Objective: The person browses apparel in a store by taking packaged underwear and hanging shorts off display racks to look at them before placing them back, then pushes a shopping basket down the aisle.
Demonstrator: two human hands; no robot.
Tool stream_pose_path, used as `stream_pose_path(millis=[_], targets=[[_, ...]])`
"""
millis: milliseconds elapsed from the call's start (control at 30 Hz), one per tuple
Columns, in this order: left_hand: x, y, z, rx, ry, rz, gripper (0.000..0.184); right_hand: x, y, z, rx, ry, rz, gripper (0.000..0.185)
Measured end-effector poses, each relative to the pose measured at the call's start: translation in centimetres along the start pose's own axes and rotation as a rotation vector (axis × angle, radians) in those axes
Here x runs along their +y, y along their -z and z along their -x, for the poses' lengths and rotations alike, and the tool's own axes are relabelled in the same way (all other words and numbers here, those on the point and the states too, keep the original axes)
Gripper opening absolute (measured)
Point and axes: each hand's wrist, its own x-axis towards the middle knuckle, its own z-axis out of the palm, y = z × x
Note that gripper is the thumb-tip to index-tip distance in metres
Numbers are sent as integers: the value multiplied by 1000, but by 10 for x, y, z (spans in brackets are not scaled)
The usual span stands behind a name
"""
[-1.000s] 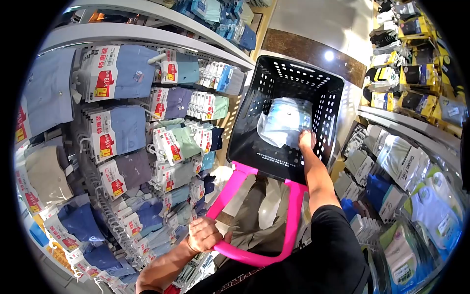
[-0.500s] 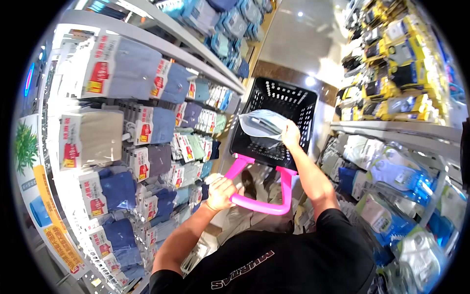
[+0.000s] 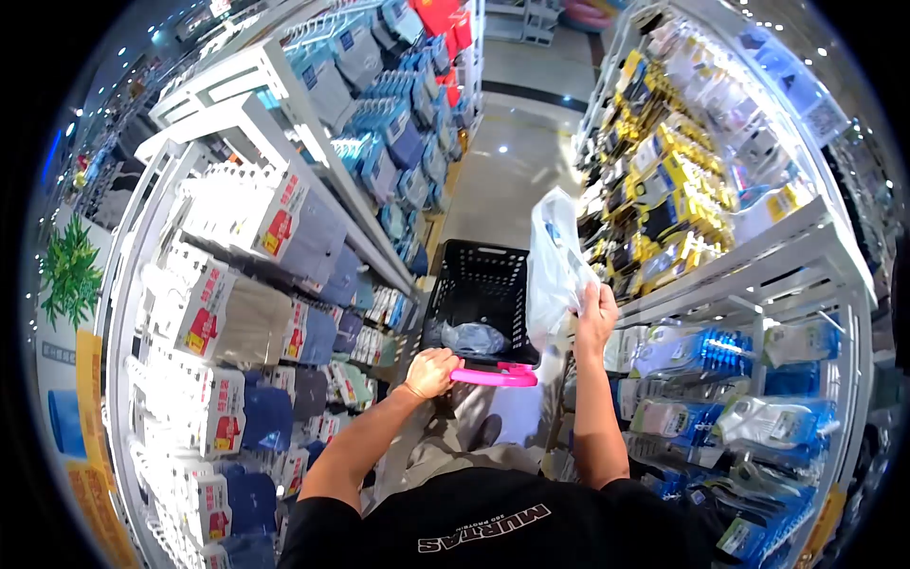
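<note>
My left hand [image 3: 431,373] is closed around the left end of the pink handle [image 3: 495,376] of a black shopping basket [image 3: 438,275]. Pinched in my right hand [image 3: 595,318] is a pale, see-through plastic package [image 3: 555,270], raised at the basket's right side. Its contents are too blurred to name. A second plastic-wrapped package [image 3: 474,338], greyish blue, lies at the near end of the basket floor.
A rack of carded folded garments [image 3: 308,223] lines the left side. Yellow-and-black packages [image 3: 678,194] hang along the right, with blue-and-white packs [image 3: 758,422] lower down. A shiny floor aisle [image 3: 507,180] runs ahead between the racks.
My right hand has lifted the plastic package out of the basket to the right. The view has tilted up along the aisle. My left hand stays on the handle.
</note>
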Motion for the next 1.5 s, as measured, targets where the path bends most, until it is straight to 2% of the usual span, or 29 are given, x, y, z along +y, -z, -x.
stream_pose_path(millis=[133,267,400,667,800,867,900,1000,1067,1133,1200,1267,1400,1467,1500], targets=[[-41,-10,-34,-45,-91,36,13,-29,15,-4,95,143,29,25],[-78,-22,-75,-15,-110,12,14,-40,35,-7,197,214,184,25],[-109,-25,-121,-14,-109,-27,16,-58,55,7,312,219,275,29],[-157,-31,-196,-76,-123,-64,13,-61,100,56,510,137,235,27],[-171,-34,-229,-10,-129,-110,21,-47,115,61,563,119,242,25],[-178,-33,-240,-94,-109,-126,22,-45,116,63,577,62,237,24],[-183,-34,-240,-130,-86,-124,23,-40,120,61,590,75,383,24],[-167,-25,-252,-206,18,-85,32,-62,114,51,541,71,483,27],[-148,-7,-259,-155,-1,-82,78,-60,118,42,534,93,454,29],[-121,-4,-264,-17,-140,-94,88,-64,120,36,516,113,413,30],[-77,-10,-275,20,-173,117,88,-70,120,33,464,55,302,27],[-21,-20,-297,-39,-143,448,84,-71,120,32,425,98,380,26],[83,-39,-343,-188,-20,816,84,-78,119,39,360,97,583,25],[105,-50,-367,-218,-119,697,87,-78,118,49,334,71,609,23],[109,-57,-378,-220,-232,635,89,-73,119,56,336,78,639,22]])
